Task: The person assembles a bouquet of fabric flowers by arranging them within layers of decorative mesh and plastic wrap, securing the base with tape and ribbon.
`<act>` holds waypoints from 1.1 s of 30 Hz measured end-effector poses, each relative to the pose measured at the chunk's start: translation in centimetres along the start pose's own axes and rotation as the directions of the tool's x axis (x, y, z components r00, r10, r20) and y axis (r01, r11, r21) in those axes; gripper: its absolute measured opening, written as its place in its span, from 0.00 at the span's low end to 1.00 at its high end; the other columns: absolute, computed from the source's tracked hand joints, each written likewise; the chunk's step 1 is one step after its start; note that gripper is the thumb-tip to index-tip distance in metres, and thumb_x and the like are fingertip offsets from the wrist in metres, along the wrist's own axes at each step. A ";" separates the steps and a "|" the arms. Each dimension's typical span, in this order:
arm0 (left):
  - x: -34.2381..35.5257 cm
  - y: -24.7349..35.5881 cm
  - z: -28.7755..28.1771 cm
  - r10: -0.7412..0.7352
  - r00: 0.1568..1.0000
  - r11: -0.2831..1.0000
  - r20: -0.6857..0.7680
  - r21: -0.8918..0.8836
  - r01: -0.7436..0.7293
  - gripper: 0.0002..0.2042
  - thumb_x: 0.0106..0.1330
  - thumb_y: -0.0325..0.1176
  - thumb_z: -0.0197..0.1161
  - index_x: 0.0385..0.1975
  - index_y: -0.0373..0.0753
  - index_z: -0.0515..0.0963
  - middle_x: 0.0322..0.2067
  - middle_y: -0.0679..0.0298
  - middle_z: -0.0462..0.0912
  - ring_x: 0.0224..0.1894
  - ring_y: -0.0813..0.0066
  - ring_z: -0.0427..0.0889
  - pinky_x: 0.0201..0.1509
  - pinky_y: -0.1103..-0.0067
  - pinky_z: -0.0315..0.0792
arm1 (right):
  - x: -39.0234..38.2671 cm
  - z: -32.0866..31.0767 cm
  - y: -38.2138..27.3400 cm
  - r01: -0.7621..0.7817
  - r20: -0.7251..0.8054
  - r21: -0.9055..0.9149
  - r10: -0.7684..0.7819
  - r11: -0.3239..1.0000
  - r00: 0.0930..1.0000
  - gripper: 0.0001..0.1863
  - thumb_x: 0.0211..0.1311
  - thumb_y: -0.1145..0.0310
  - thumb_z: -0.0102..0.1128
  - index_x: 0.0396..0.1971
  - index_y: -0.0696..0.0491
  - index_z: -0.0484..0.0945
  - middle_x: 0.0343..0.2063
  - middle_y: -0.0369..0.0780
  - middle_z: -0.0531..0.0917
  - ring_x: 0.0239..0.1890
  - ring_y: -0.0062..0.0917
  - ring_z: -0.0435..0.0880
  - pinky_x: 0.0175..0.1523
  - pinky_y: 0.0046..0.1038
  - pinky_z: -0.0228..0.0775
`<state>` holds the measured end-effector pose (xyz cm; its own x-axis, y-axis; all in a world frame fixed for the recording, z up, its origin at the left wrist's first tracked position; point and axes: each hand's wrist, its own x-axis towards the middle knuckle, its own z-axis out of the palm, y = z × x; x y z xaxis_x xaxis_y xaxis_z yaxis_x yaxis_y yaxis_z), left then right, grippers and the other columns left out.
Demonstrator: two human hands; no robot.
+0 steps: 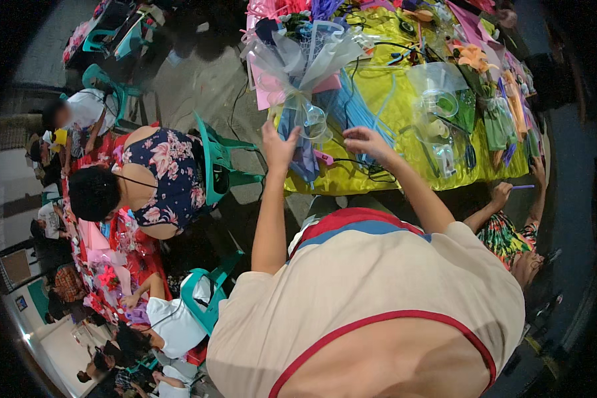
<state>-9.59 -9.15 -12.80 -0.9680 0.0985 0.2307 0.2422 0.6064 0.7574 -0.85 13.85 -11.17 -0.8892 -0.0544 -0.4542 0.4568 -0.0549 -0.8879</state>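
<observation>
A bouquet-like bundle in translucent whitish wrap (297, 69) lies at the left end of the yellow-covered table, its blue lower part (303, 156) pointing toward me. My left hand (278, 144) is beside the left edge of this bundle, thumb and fingers apart; whether it touches the wrap I cannot tell. To the right, my right hand (370, 145) hovers over the table's near part, fingers loosely stretched with nothing visible in them. Between the hands lies a pink glue gun (324, 157) with a dark cord. Blue fuzzy stems (353, 106) are spread just beyond my right hand.
Clear plastic cups (439, 103) and a roll of tape (436, 129) sit on the yellow cover (404, 179). Craft flowers (472, 58) crowd the right side. A person (511, 222) is at the right edge. Green chairs (222, 159) and seated people are on the left.
</observation>
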 end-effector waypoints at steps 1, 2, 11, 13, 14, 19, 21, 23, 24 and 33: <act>0.1 0.6 0.6 0.042 0.999 0.996 -0.011 0.076 -0.041 0.27 0.47 0.40 0.64 0.46 0.32 0.65 0.41 0.51 0.70 0.45 0.54 0.69 0.47 0.69 0.65 | -0.7 0.2 0.8 -0.019 0.023 0.042 0.018 0.999 1.000 0.19 0.51 0.64 0.59 0.43 0.55 0.70 0.31 0.35 0.76 0.31 0.16 0.74 0.34 0.17 0.64; 0.0 0.8 0.9 -0.026 0.996 0.996 0.087 0.087 0.019 0.32 0.46 0.43 0.65 0.49 0.33 0.62 0.42 0.50 0.68 0.45 0.52 0.69 0.48 0.68 0.64 | -1.5 0.5 1.0 -0.038 0.044 0.084 0.035 0.996 0.998 0.19 0.51 0.64 0.59 0.43 0.55 0.70 0.30 0.34 0.77 0.30 0.15 0.73 0.33 0.17 0.64; -5.5 -3.3 -0.1 -0.128 0.990 0.985 0.054 0.120 0.121 0.24 0.55 0.42 0.58 0.48 0.34 0.66 0.40 0.52 0.74 0.43 0.59 0.73 0.47 0.73 0.66 | -5.3 -0.1 4.6 -0.114 -0.037 0.124 0.120 0.986 0.992 0.17 0.51 0.66 0.58 0.41 0.52 0.72 0.29 0.34 0.78 0.29 0.15 0.76 0.31 0.16 0.66; -7.1 -4.4 -0.9 -0.391 0.908 0.883 0.150 -0.218 0.416 0.18 0.58 0.38 0.55 0.44 0.33 0.70 0.36 0.58 0.77 0.38 0.69 0.76 0.43 0.78 0.67 | -5.9 -0.8 5.2 -0.133 -0.038 0.131 0.139 0.982 0.989 0.17 0.51 0.65 0.58 0.42 0.53 0.71 0.30 0.34 0.78 0.30 0.15 0.76 0.34 0.17 0.66; -7.7 -4.7 -1.5 -0.390 0.909 0.884 0.149 -0.214 0.415 0.18 0.58 0.38 0.55 0.44 0.33 0.70 0.36 0.58 0.77 0.38 0.69 0.76 0.43 0.78 0.67 | -6.1 -1.2 5.3 -0.155 -0.040 0.133 0.162 0.979 0.986 0.17 0.52 0.65 0.57 0.43 0.53 0.70 0.31 0.34 0.77 0.32 0.15 0.75 0.37 0.17 0.66; -10.0 -5.6 -3.7 -0.445 0.895 0.868 0.034 -0.229 0.440 0.09 0.58 0.30 0.54 0.33 0.32 0.75 0.29 0.61 0.79 0.32 0.78 0.76 0.38 0.82 0.69 | -6.8 -2.1 5.5 -0.169 -0.049 0.153 0.178 0.974 0.983 0.17 0.53 0.65 0.56 0.43 0.54 0.70 0.31 0.34 0.77 0.32 0.16 0.76 0.39 0.19 0.67; -10.2 -5.8 -3.9 -0.426 0.905 0.858 0.018 -0.308 0.410 0.07 0.58 0.28 0.53 0.33 0.33 0.75 0.29 0.63 0.78 0.32 0.79 0.76 0.38 0.83 0.69 | -6.8 -2.5 5.3 -0.161 -0.039 0.170 0.170 0.972 0.985 0.17 0.53 0.66 0.56 0.43 0.54 0.70 0.31 0.34 0.77 0.32 0.16 0.76 0.39 0.19 0.67; -9.9 -4.0 -4.0 -0.409 0.909 0.872 -0.081 -0.327 0.363 0.06 0.58 0.26 0.53 0.33 0.33 0.74 0.29 0.64 0.78 0.33 0.79 0.75 0.38 0.83 0.69 | -6.8 -2.9 5.3 -0.135 -0.012 0.239 0.142 0.962 0.990 0.15 0.54 0.66 0.55 0.41 0.56 0.70 0.29 0.35 0.77 0.30 0.16 0.75 0.37 0.18 0.68; -9.9 -4.3 -3.8 -0.368 0.923 0.878 -0.111 -0.369 0.305 0.06 0.56 0.25 0.53 0.33 0.34 0.73 0.30 0.64 0.77 0.32 0.77 0.75 0.37 0.82 0.69 | -6.6 -2.9 5.7 -0.107 -0.035 0.241 0.119 0.965 0.992 0.13 0.55 0.66 0.55 0.37 0.57 0.72 0.26 0.35 0.76 0.26 0.15 0.75 0.34 0.17 0.68; -8.9 2.0 -1.7 0.282 0.944 0.877 0.171 0.354 -0.326 0.15 0.45 0.27 0.61 0.36 0.48 0.76 0.43 0.61 0.69 0.49 0.61 0.64 0.51 0.69 0.59 | -6.5 -4.4 7.1 0.023 -0.094 -0.037 -0.026 0.999 0.995 0.18 0.59 0.59 0.48 0.22 0.57 0.78 0.20 0.35 0.78 0.19 0.15 0.72 0.27 0.19 0.65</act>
<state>-0.38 -10.16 -12.26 -0.8567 0.3992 0.3266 0.5049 0.7786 0.3727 8.02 18.20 -14.86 -0.8991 0.0411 -0.4357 0.4353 -0.0188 -0.9001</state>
